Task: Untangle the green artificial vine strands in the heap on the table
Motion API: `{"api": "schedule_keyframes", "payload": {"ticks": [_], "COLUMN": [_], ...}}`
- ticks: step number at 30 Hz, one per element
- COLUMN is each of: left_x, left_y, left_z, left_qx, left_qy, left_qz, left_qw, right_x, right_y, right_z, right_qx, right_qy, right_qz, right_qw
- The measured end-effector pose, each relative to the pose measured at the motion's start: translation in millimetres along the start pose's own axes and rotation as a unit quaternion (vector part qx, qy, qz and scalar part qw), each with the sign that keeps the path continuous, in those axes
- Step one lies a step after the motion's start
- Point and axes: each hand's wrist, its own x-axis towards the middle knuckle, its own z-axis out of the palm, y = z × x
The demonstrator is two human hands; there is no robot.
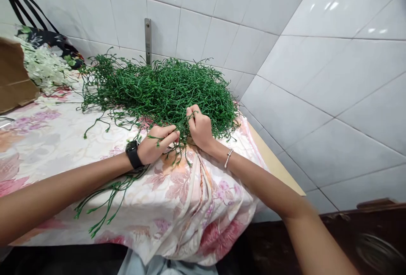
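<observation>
Grn stems (pixel 157 140) in L hand (pixel 155 147); pile (pixel 171 91) beyond.

I assess the premises, over my remote feed, as a domestic room used as a craft workspace; whether it is a kitchen, I cannot determine. Evidence noted: glazed white tiles (pixel 352 148) on both walls; a household-type floral cloth (pixel 41 152) over the work surface; a dark patterned bag (pixel 65 47) against the wall; and craft stock, namely heaped green stems (pixel 177 89), white blossoms (pixel 47 68) and brown cardboard (pixel 15 78).
</observation>
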Motion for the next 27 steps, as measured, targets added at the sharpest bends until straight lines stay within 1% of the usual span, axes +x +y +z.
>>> {"api": "schedule_keyframes", "payload": {"ticks": [4, 6, 8, 10, 15, 18, 20, 21, 22, 23, 25, 27], "left_x": [11, 19, 25, 29, 33, 41, 52, 58, 65, 71, 83, 90], "left_y": [-1, -3, -5, -8, -18, -23, -20, -16, -12, -6, 4, 11], "left_z": [-17.9, -27.5, -35.6, -42.2, -57.5, -70.3, -80.3, -85.2, -89.5, -93.0, -96.6, -95.9], "left_qx": [-0.005, -0.003, 0.002, 0.009, 0.034, 0.062, 0.090, 0.104, 0.121, 0.140, 0.194, 0.254], "left_qy": [0.047, 0.074, 0.095, 0.110, 0.150, 0.202, 0.245, 0.256, 0.253, 0.233, 0.162, 0.091], "left_qz": [0.002, 0.002, 0.003, 0.004, 0.013, 0.031, 0.052, 0.062, 0.073, 0.080, 0.103, 0.121], "left_qw": [0.999, 0.997, 0.995, 0.994, 0.988, 0.977, 0.964, 0.959, 0.957, 0.959, 0.962, 0.955], "right_x": [12, 16, 19, 22, 29, 31, 30, 30, 29, 29, 27, 25], "right_y": [7, 11, 16, 21, 34, 39, 39, 38, 38, 37, 35, 34], "right_z": [-18, -23, -26, -27, -28, -30, -31, -31, -31, -31, -32, -32], "right_qx": [0.044, 0.048, 0.039, 0.036, 0.093, 0.120, 0.144, 0.155, 0.166, 0.177, 0.194, 0.209], "right_qy": [0.086, 0.109, 0.114, 0.118, 0.138, 0.138, 0.129, 0.123, 0.117, 0.110, 0.100, 0.092], "right_qz": [0.016, 0.015, 0.012, 0.023, 0.071, 0.066, 0.056, 0.050, 0.044, 0.038, 0.031, 0.028], "right_qw": [0.995, 0.993, 0.993, 0.992, 0.983, 0.981, 0.980, 0.979, 0.978, 0.977, 0.975, 0.973]}}
